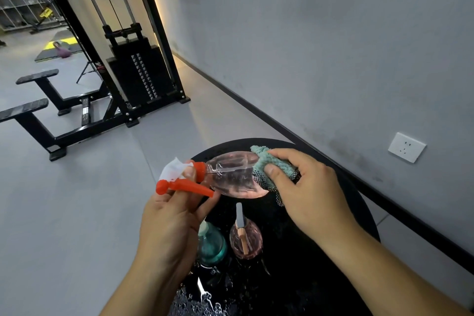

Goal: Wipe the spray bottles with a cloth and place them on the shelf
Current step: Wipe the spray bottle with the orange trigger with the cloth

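**One bottle held and wiped above the bench**

One clear bottle (230,174) is held on its side above the round black bench (320,264). Its red sprayer (184,185) is gripped by the left hand (166,226). A teal cloth (274,164) is pinched by the right hand (305,187) and pressed against the bottle's base. Two more bottles, teal (211,245) and pink (245,237), are stood on the bench below.

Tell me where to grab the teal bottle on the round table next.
Probably take the teal bottle by its narrow neck just below the pale spray head, coming down from above. It stands upright, close beside the pink bottle and the left hand, so side access to its body looks tight.
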`<state>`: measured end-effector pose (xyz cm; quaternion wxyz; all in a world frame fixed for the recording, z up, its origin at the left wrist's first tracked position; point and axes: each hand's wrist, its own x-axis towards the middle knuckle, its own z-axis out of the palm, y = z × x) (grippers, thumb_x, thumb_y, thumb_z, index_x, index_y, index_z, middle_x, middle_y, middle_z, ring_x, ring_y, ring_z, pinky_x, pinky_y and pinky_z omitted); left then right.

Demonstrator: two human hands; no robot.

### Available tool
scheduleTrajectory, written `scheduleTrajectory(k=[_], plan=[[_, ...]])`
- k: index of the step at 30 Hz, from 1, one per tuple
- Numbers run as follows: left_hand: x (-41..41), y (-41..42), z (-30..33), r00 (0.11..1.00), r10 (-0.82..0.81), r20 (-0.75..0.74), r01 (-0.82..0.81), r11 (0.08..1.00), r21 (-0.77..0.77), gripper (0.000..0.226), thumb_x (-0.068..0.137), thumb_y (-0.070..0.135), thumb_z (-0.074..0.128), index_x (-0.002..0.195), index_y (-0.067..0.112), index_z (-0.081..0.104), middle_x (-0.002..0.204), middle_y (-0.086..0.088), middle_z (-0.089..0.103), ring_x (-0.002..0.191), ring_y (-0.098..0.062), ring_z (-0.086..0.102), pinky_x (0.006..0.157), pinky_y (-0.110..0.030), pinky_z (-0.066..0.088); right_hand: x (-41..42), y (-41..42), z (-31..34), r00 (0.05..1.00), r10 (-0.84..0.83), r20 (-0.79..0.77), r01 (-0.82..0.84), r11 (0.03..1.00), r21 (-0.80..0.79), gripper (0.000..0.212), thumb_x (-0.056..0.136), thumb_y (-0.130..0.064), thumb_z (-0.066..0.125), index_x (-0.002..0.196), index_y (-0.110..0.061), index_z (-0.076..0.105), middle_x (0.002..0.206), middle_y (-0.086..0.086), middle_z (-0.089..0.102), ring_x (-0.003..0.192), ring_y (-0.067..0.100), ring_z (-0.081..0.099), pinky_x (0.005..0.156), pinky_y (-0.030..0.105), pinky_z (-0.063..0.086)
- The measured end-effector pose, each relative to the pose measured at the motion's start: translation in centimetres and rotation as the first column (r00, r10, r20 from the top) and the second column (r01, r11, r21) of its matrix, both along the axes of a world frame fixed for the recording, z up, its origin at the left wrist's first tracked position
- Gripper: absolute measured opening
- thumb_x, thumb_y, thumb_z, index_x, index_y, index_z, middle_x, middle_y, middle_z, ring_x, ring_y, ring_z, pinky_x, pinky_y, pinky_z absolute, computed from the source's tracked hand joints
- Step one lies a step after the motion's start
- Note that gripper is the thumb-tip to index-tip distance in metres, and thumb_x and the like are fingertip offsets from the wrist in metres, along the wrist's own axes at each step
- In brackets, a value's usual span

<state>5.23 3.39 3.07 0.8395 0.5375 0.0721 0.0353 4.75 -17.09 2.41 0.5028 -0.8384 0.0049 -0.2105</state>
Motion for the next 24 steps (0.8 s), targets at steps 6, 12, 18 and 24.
scheduleTrajectory(k=[6, 12, 18, 24], plan=[[-0.5, -0.6, -0.1, 0.999, -0.022, 0.035, 0.02, 0.998, 0.062, 0.014, 0.099, 0.023, 0.063, 0.098, 0.019, 0.076, 0.102, -0.006, 0.081, 0.101, -0.022, 0.079, 0.091, -0.047, 0.062, -0.7, 1.2, 0.5, 0.992, 0.115, 0.044, -0.113, 0.993, -0.041, 0.028, 0.095, -0.016, 0.071, 0.121, -0.027, 0.074, 0.112, -0.025, 0.066, 0.106, -0.016, 0.059, 0.079, -0.002, 0.044], [0.1, 0.1, -0.2, 1.0, 0.023, -0.013, -0.023, 1.0, -0.01, 0.02, 0.103, 0.023, 0.062, 0.094, 0.019, 0.08, 0.111, -0.013, 0.08, 0.111, -0.03, 0.076, 0.089, -0.044, 0.065, -0.1, 0.2, 0.1, 1.0, -0.01, 0.002, 0.01, 1.0, -0.002, 0.025, 0.097, -0.025, 0.07, 0.12, -0.033, 0.073, 0.107, -0.021, 0.071, 0.096, -0.007, 0.065, 0.077, 0.006, 0.05], [-0.4, -0.5, -0.3, 1.0, 0.008, -0.018, -0.007, 0.999, 0.049, 0.016, 0.102, 0.023, 0.062, 0.101, 0.016, 0.076, 0.106, -0.01, 0.081, 0.101, -0.023, 0.078, 0.096, -0.051, 0.061, -0.7, 1.6, 0.4, 0.99, 0.135, 0.037, -0.134, 0.99, -0.037, 0.029, 0.095, -0.016, 0.071, 0.123, -0.028, 0.073, 0.116, -0.026, 0.066, 0.11, -0.014, 0.059, 0.083, 0.0, 0.046], [-0.2, -0.4, 0.3, 1.0, 0.018, -0.019, -0.017, 0.999, 0.052, 0.015, 0.102, 0.019, 0.062, 0.103, 0.013, 0.077, 0.103, -0.011, 0.081, 0.1, -0.024, 0.079, 0.098, -0.051, 0.057, -0.4, 1.0, 0.3, 0.998, 0.066, 0.023, -0.064, 0.996, -0.069, 0.027, 0.098, -0.021, 0.068, 0.124, -0.028, 0.072, 0.111, -0.026, 0.065, 0.107, -0.016, 0.057, 0.08, -0.001, 0.044]])
